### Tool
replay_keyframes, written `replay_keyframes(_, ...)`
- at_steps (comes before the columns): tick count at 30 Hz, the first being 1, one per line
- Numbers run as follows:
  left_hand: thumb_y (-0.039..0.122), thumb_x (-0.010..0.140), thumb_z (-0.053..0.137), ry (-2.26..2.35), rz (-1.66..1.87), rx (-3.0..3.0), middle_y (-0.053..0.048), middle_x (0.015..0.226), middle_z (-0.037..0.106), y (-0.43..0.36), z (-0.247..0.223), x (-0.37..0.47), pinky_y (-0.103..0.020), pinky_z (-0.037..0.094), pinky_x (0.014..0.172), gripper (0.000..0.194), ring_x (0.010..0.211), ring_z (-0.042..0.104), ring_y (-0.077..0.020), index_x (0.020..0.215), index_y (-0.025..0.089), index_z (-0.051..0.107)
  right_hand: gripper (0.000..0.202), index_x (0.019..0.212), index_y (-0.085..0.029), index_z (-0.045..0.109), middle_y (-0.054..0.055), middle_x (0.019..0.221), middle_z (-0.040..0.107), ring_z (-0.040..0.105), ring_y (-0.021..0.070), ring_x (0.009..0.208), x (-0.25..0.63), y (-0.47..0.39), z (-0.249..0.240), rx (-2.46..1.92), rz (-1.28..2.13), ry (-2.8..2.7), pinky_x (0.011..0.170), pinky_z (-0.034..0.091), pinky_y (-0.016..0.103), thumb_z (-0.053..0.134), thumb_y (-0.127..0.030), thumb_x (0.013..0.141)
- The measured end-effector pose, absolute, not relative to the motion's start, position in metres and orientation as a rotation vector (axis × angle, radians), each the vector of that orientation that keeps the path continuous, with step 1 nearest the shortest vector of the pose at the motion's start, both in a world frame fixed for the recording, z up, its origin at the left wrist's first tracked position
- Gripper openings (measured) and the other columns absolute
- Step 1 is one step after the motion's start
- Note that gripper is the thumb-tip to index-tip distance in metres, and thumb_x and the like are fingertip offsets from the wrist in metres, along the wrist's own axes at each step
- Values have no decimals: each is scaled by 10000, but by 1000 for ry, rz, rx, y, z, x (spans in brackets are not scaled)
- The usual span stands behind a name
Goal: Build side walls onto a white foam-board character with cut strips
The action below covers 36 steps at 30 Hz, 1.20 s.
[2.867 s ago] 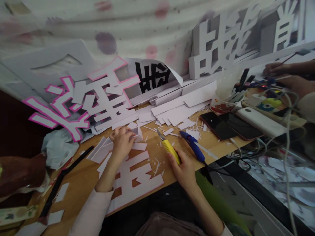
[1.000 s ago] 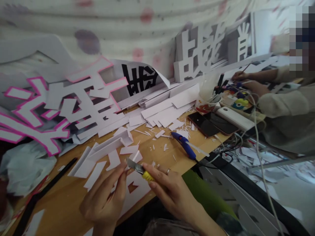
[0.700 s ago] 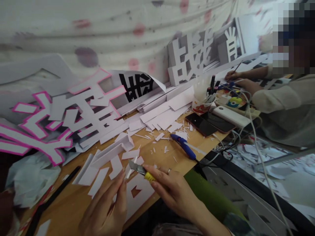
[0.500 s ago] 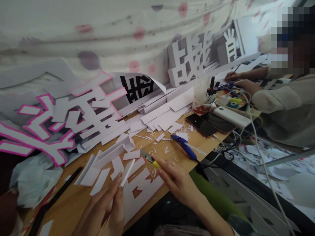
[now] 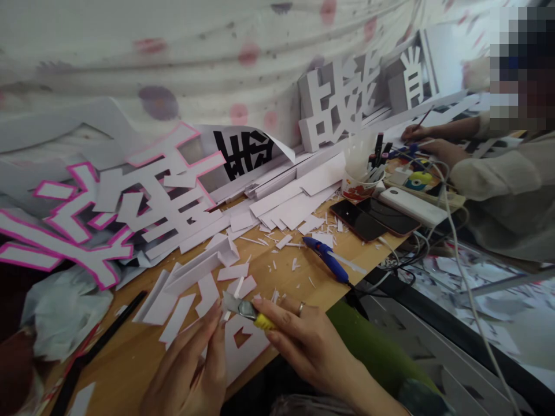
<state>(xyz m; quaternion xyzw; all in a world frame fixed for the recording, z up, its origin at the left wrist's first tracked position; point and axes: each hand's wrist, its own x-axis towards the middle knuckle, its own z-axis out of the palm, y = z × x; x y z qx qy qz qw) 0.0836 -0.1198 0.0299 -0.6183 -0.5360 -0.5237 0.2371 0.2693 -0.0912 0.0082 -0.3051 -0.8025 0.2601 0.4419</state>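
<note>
- The right hand point(image 5: 299, 341) has its grip closed round a yellow-handled utility knife with a bare metal blade point(image 5: 248, 311), held low over the near edge of the wooden bench point(image 5: 130, 352); the blade points left.
- The left hand point(image 5: 191, 370) pinches a thin white strip of foam board point(image 5: 226, 300) between its fingertips, so that grip is narrow and holding the strip, right at the knife's blade tip.
- Under both hands lies a large white cut-out character point(image 5: 243, 346), flat on the bench.
- Loose white offcuts point(image 5: 203, 271) are scattered just beyond the hands.
- A blue glue gun point(image 5: 327, 260) lies to the right of them, apart from the knife.
- Two dark phones point(image 5: 368, 216) lie near the bench's far right end, beside a paper cup of pens point(image 5: 359, 185).
- Pink-edged white characters point(image 5: 130, 202) lean at the back left.
- Another person's hand point(image 5: 416, 134) holds a thin stick at the far right.
</note>
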Motion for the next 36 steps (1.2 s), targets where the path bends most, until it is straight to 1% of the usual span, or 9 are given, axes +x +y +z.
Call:
replay_keyframes(7,247,831,742,-1510,-1408,-1621,-8,738,780,-122,32,71,-230,539,524,54,571,684,-143,868,229,777,427,1445,-258,521,82,1001,726,685,213,848,277,-66,-14,-1069,714,-1924,731,525,312,408,-351,1044)
replay_keyframes(9,257,785,793,-1582,-1422,-1601,-7,736,777,-109,34,60,-241,558,569,63,596,695,-152,830,225,763,435,1454,-259,512,98,1084,728,694,234,917,277,-59,-25,-1137,699,-1897,782,541,342,420,-341,1037)
replay_keyframes(11,339,814,761,-1767,-1384,-1675,-11,779,783,-87,36,47,-276,583,667,120,666,724,-175,836,221,760,441,1460,-263,506,101,1103,732,697,239,937,276,-54,-35,-1165,676,-1865,799,551,353,437,-338,1030)
replay_keyframes(14,441,827,703,-2029,-1237,-1838,-13,834,789,-49,39,29,-311,580,705,217,773,742,-215,868,237,767,447,1460,-273,503,89,1111,740,702,228,946,274,-51,-48,-1138,683,-1814,818,560,353,470,-343,1020)
replay_keyframes(16,387,841,669,-2086,-1183,-1986,-25,897,787,-27,38,23,-344,566,823,205,859,730,-222,934,227,755,461,1449,-258,511,93,1159,729,700,232,979,273,-49,-54,-1140,674,-1777,844,559,361,515,-357,999)
replay_keyframes(18,308,837,660,-2106,-1033,-2131,-24,939,786,-11,36,21,-405,509,958,309,1009,689,-246,1131,222,696,472,1418,-219,539,112,1179,719,697,253,1003,274,-46,-60,-1195,601,-1755,854,559,380,560,-359,967)
replay_keyframes(20,261,816,676,-2123,-932,-2176,-20,904,786,-1,31,22,-467,456,1008,421,1046,655,-273,1232,215,636,455,1369,-174,572,133,1150,722,694,280,995,277,-43,-66,-1252,464,-1763,844,558,410,566,-328,941)
replay_keyframes(25,240,820,677,-2176,-810,-2143,-39,927,787,7,17,26,-540,361,1041,487,1074,621,-313,1294,191,581,387,1269,-115,614,132,1009,734,665,294,911,281,-35,-76,-1261,186,-1810,823,537,451,550,-283,926)
replay_keyframes(36,256,868,605,-2205,-704,-2083,-46,941,786,11,3,28,-524,304,1030,402,1129,591,-326,1270,241,594,338,1220,-143,649,116,1020,742,652,287,914,279,-38,-74,-1348,179,-1878,827,511,424,559,-314,943)
